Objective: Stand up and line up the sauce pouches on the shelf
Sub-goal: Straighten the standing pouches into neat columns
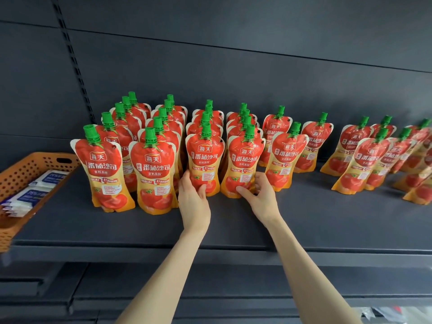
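Note:
Red and orange tomato sauce pouches with green caps stand upright on a dark grey shelf (327,220). On the left they form several front-to-back rows; the two leftmost front pouches (106,169) (154,174) stand nearer the edge. My left hand (194,199) grips the lower left side of the third row's front pouch (205,157), thumb on its face. My right hand (259,195) holds the bottom of the fourth row's front pouch (244,160), thumb in front and fingers at its right side. Looser pouches (286,157) (360,164) stand scattered to the right.
An orange perforated basket (25,174) with white and blue packets sits at the shelf's left end. The shelf's back panel (233,73) rises behind the pouches. Bare shelf lies in front of the rows. A lower shelf shows beneath.

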Motion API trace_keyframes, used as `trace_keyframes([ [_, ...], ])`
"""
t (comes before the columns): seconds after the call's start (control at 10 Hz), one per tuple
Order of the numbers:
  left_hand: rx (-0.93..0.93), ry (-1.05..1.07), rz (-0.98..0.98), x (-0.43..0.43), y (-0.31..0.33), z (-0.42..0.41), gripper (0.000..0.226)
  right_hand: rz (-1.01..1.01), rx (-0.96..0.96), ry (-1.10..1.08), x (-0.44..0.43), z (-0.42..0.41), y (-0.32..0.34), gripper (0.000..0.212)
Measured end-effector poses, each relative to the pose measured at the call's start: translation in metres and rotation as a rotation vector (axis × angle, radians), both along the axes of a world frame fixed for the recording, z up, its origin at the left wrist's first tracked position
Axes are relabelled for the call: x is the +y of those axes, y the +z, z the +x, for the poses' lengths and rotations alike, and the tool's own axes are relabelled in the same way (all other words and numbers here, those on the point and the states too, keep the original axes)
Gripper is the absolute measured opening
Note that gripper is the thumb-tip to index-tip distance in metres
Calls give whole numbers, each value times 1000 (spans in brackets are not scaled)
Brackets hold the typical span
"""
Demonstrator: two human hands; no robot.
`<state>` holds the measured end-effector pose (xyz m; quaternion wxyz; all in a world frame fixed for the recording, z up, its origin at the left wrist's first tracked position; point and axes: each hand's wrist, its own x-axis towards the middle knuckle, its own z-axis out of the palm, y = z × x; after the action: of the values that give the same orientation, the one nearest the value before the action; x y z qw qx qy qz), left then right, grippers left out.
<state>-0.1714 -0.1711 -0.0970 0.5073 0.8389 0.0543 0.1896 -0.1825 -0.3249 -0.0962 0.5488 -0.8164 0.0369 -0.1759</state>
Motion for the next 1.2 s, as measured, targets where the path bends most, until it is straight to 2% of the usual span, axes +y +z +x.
trace_keyframes([
  [1.2,7,5,-10,-1,-5,5,53,11,-15,-25,0,-2,0,33],
])
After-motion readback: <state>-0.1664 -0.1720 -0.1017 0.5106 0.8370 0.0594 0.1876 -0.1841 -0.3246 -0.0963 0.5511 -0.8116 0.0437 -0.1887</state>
